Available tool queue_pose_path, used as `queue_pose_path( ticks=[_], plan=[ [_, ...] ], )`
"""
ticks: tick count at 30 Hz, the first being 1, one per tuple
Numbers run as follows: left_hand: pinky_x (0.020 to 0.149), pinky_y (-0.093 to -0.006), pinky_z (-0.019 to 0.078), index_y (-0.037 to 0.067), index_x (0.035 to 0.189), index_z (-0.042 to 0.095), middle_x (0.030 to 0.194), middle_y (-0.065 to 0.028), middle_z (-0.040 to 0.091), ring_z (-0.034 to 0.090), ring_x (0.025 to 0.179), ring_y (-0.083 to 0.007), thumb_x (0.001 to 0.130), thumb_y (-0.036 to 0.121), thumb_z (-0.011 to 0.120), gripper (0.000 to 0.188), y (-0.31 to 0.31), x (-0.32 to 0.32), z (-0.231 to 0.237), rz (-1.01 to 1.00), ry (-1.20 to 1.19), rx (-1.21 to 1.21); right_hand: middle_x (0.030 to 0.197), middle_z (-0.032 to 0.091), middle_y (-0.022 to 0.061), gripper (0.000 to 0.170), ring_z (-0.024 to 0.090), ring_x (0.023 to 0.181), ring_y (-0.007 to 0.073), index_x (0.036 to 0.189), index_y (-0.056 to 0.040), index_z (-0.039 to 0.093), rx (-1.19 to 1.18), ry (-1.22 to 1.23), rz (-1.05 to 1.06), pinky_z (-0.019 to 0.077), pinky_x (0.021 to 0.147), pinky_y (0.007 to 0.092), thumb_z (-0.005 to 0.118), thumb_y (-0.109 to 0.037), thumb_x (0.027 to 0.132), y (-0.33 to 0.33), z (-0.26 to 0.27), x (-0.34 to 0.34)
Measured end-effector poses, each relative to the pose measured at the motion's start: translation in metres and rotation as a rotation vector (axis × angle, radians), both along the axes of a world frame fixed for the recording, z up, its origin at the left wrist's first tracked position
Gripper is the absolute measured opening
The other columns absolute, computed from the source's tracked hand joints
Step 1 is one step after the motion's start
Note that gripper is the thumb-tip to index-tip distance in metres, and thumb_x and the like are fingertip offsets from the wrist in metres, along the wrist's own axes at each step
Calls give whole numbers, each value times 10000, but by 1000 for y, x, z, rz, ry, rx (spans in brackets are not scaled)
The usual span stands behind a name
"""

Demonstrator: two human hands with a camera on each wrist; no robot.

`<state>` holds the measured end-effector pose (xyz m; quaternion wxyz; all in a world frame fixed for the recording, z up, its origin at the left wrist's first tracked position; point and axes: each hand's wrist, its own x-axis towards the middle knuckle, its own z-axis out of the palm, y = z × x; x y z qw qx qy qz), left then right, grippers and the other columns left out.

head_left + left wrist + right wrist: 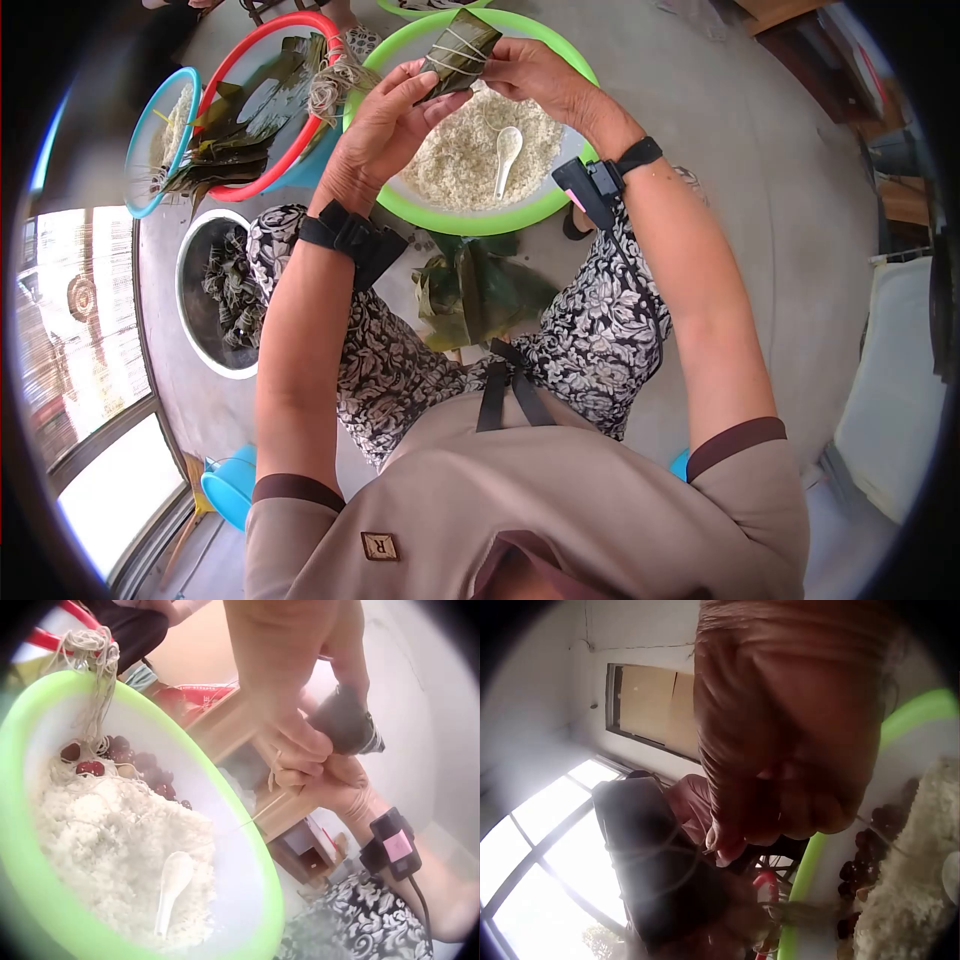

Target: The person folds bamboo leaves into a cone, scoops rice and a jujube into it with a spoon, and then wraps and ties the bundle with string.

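Note:
A leaf-wrapped packet (461, 55) bound with pale string is held up over the green-rimmed basin (375, 195). The left hand (392, 120) grips its lower left side, thumb on the leaf. At the packet's right side, the right hand (545, 78) has curled fingers pinching the string, seen closely in the right wrist view, where the packet (656, 859) looks dark with string loops across it. A thin strand runs from the right hand (787, 742) toward the basin. White rice (112, 840) and a white spoon (174, 885) lie in the basin below, beside dark red fruit (142, 766).
Left of the basin, a red-rimmed tub (330, 45) holds long leaves, with a string bundle (340, 88) over its edge. A blue-rimmed basket (135, 150) stands farther left. Dark wrapped packets fill a white-rimmed bucket (185, 290). Leaves (475, 290) lie between the knees.

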<state>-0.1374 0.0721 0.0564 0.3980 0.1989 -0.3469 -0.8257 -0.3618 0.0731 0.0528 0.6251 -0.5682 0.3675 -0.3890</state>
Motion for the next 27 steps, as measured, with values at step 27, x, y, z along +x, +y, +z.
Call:
queue_pose_path(
  ticks=[27],
  plan=[
    [777, -287, 531, 44, 1107, 596, 937, -80, 692, 677, 884, -155, 737, 92, 788, 419, 7, -5, -22, 239, -1177, -936, 682, 605, 25, 91, 551, 616, 110, 838, -42, 679, -563, 672, -171, 444, 593, 269, 663, -121, 797, 24, 11, 12]
  ],
)
